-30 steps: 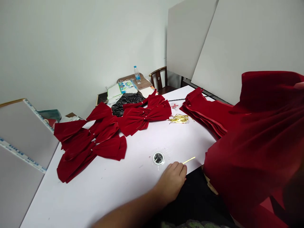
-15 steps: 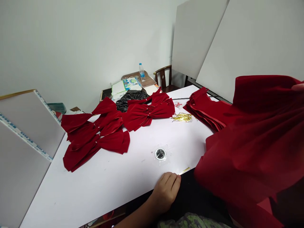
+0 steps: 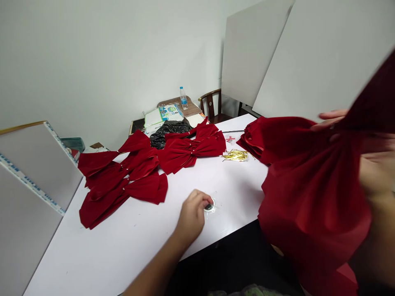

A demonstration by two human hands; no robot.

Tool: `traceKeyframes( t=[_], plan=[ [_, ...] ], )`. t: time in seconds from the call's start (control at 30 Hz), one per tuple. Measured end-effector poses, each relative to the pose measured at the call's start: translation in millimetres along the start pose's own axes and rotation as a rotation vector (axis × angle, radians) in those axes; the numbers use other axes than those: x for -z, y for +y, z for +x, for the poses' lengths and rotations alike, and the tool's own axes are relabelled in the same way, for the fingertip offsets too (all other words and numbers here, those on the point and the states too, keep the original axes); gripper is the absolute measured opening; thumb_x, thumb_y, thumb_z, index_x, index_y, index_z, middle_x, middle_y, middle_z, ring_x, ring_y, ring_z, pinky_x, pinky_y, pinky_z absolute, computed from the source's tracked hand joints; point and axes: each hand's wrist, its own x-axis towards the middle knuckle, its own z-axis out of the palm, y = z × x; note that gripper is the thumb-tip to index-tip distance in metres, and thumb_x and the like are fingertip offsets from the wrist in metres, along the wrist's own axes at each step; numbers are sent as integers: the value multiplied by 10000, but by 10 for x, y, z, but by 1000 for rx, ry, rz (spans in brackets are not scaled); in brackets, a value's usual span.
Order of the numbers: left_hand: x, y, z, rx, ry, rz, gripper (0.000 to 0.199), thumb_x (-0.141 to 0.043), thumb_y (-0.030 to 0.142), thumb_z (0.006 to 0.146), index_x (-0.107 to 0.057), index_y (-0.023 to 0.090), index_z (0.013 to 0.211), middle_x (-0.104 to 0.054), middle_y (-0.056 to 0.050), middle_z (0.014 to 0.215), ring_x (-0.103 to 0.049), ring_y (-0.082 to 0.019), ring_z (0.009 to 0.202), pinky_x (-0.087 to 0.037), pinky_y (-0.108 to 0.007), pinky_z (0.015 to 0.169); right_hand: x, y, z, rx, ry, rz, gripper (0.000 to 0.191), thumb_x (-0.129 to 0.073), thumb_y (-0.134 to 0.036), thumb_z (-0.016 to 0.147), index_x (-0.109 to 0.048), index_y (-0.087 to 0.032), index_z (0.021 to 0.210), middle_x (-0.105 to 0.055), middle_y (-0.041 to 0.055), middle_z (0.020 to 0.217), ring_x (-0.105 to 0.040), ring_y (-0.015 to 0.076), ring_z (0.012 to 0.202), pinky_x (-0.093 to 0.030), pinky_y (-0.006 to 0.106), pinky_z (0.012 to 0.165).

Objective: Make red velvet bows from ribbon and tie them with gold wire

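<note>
Two hands are working above a white table [image 3: 123, 250]. The left hand [image 3: 193, 216] is curled with fingers bent, and its fingertips are on the edge of a small round metal disc [image 3: 210, 207] that lies on clear tape; I cannot tell if it really grips this disc. The right hand [image 3: 373, 172] is raised at the far right and pinches together a big sheet of red velvet [image 3: 311, 197], so the cloth makes folds from the fingers [image 3: 330, 117] downward. Ahead of the left hand lie a bundle of gold twist ties [image 3: 235, 155] and two large red velvet bows [image 3: 191, 149]. More to its left are other bows [image 3: 121, 181]. Just beside the right hand's cloth is a stack of red velvet pieces [image 3: 249, 139].
</note>
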Motion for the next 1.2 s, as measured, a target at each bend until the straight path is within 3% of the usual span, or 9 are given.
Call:
traceKeyframes(
  t=[0.07,0.13,0.2,0.27,0.4,0.57,0.67,0.83,1.2],
  plan=[
    [266,177,299,-49,33,-41,224,-493,120,959,-679,178,848,-644,-43,841,-636,-157,784,-532,-280,723,-235,-15,-34,-13,-114,123,234,-874,-415,812,-802,-194,838,-756,128,898,-718,242,819,-589,415,749],
    [456,361,531,-119,71,-98,190,-537,166,972,-681,176,848,-629,-44,852,-620,-150,777,-520,-265,694,-476,-5,-78,-116,-236,261,202,-841,-397,849,-799,-200,848,-767,118,933,-731,236,875,-606,383,801],
    [577,515,695,-196,122,-159,164,-586,200,972,-684,174,843,-651,-62,910,-657,-168,875,-551,-283,780,-712,36,-135,-240,-358,426,147,-829,-360,861,-795,-218,879,-772,95,964,-740,239,956,-618,365,879],
    [658,615,805,-187,150,-204,147,-592,221,986,-693,173,891,-693,-70,940,-694,-180,919,-576,-305,838,-939,93,-199,-313,-443,583,125,-825,-334,863,-791,-242,938,-772,65,970,-742,238,1008,-622,371,936],
    [802,677,927,-87,176,-196,132,-615,225,978,-731,165,989,-743,-46,847,-730,-164,785,-609,-281,744,-1328,149,-281,-355,-455,650,185,-840,-369,833,-777,-224,930,-776,44,981,-748,226,997,-627,380,970],
    [946,667,981,-121,287,-92,131,-660,168,909,-780,172,962,-772,-27,791,-735,-151,707,-606,-248,662,-1662,57,-279,-356,-421,609,220,-855,-413,803,-769,-218,856,-777,47,927,-753,217,910,-653,351,859],
    [999,654,1003,-146,338,-43,127,-673,144,873,-791,174,908,-770,-13,746,-717,-134,649,-577,-225,600,-1813,8,-279,-328,-369,633,239,-883,-424,768,-768,-219,808,-764,44,868,-742,220,885,-651,333,803],
    [1082,601,1045,-151,309,19,118,-687,144,872,-797,183,857,-766,-1,721,-697,-119,618,-557,-209,563,-1959,37,-312,-367,-347,665,217,-872,-419,799,-770,-234,848,-758,33,872,-736,201,845,-641,307,750],
    [1131,554,1090,-174,283,95,138,-687,108,836,-772,185,759,-716,21,655,-589,-81,534,-484,-186,495,-1952,156,-290,-315,-411,542,251,-900,-415,779,-738,-233,841,-767,33,821,-741,197,756,-648,310,706]
  ],
)
